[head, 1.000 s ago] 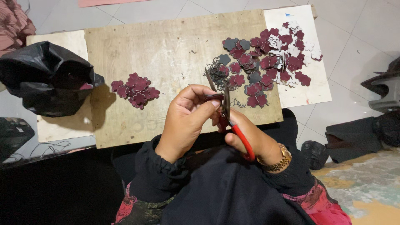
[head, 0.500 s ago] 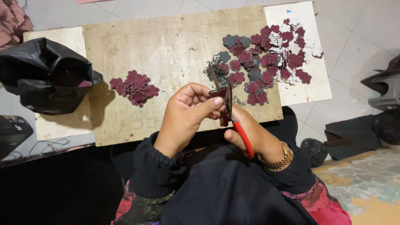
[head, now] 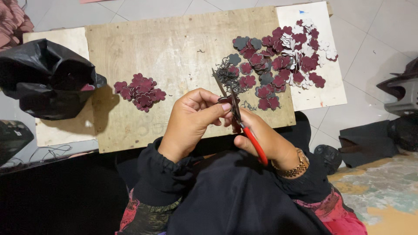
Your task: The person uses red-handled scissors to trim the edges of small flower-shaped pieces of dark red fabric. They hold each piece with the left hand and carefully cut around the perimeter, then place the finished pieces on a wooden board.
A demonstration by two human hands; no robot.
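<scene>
Black plastic bag [head: 45, 78], nine o'clock. Trimmed maroon flower pile [head: 140, 91], ten o'clock. Left hand [head: 191, 124] pinches one maroon flower cutout [head: 225, 99], presenting its edge. Right hand [head: 265, 141] grips red-handled scissors [head: 239, 117], blades parted. Untrimmed flower heap [head: 283, 61], one o'clock.

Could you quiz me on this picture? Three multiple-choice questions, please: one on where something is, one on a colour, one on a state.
1. Where is the small pile of dark red flower cutouts?
A. left part of the board
B. inside the black bag
C. on the floor

2. What colour are the scissors' handles?
A. blue
B. red
C. yellow

3. The left hand is:
A. flat on the board
B. empty in the lap
C. pinching a cutout at the blades

Answers: 1 A, it lies left of the hands; 2 B, red shows in the right hand; 3 C, fingertips grip it.
</scene>
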